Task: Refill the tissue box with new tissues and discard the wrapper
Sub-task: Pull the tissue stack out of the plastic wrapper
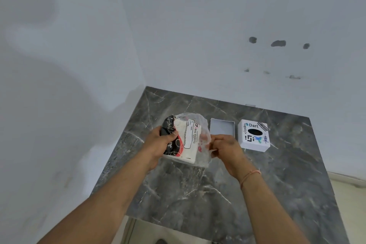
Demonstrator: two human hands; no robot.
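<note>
A pack of new tissues (188,138) in a clear plastic wrapper (204,156), printed black, red and white, is held above the dark marble counter (198,194). My left hand (160,142) grips the pack's left end. My right hand (225,144) pinches the loose clear wrapper at the pack's right end. Behind the hands lies a shallow grey tray (221,128), the open base of the tissue box. To its right stands the white box cover (254,135) with stickers and a black oval slot on top.
The counter sits in a corner between two white walls (79,85). Its front edge runs near the bottom, with pale floor (352,204) to the right and below. Patched marks dot the right wall (278,43).
</note>
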